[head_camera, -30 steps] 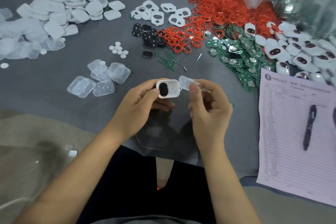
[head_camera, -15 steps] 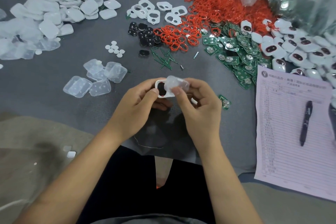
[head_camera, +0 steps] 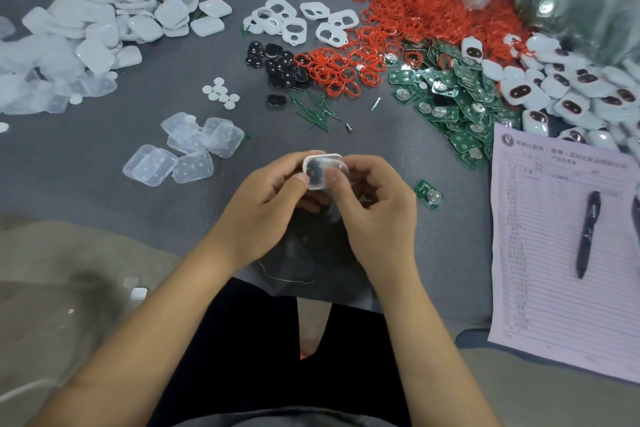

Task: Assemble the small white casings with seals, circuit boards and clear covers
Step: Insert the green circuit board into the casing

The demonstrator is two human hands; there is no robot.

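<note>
Close above a person's lap, two bare hands meet over the near edge of a grey mat (head_camera: 104, 163). Both the left hand (head_camera: 263, 208) and the right hand (head_camera: 377, 215) have their fingers curled around one small white casing (head_camera: 322, 159), with a clear cover (head_camera: 320, 184) lying over its front; both thumbs press on the cover from either side, and a dark oval shows through it. Just right of the right hand's fingers lies a single green circuit board (head_camera: 428, 194). Further right, a printed sheet (head_camera: 540, 288) carries a dark pen (head_camera: 587, 234). Left of the left hand's fingers and slightly beyond sits a small cluster of clear covers (head_camera: 183, 149). Beyond the fingertips lie thin green strips (head_camera: 313, 111), black oval pieces (head_camera: 278, 68) and little white discs (head_camera: 221, 94). Farther still, red seals (head_camera: 408, 17) spread in a large heap, with a pile of green circuit boards (head_camera: 457, 104) and finished white casings (head_camera: 568, 87) to its right, and a wide pile of white shells (head_camera: 104, 24) far to the left.
</note>
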